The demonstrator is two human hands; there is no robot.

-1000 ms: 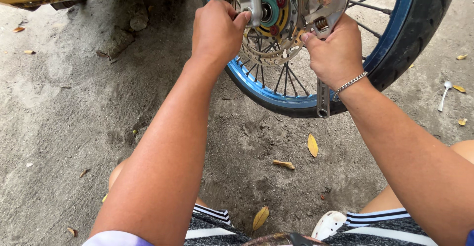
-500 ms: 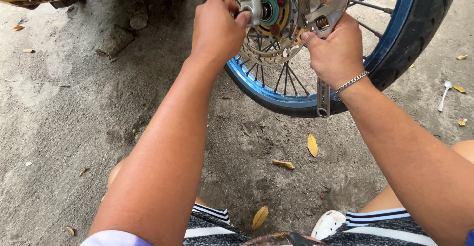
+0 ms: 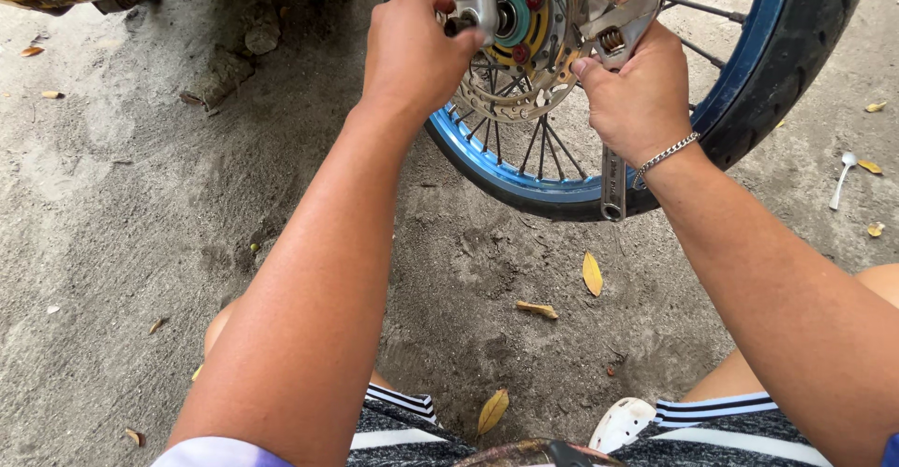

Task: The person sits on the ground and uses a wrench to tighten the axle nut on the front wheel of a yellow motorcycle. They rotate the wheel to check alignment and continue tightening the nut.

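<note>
While hands [image 3: 524, 74] work wheel [image 3: 749, 83], dusty concrete ground [image 3: 122, 223] underneath.

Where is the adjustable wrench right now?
In the head view the adjustable wrench is at top right, gripped in the right hand, its head beside the brake disc and its handle hanging down over the blue wheel rim.

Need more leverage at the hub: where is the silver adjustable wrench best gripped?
Judging by its pose, grip the silver adjustable wrench low on its bare handle, near the hole end, from the right side. The right hand holds it just under the head, and the blue-rimmed spoked wheel lies behind it.
</note>
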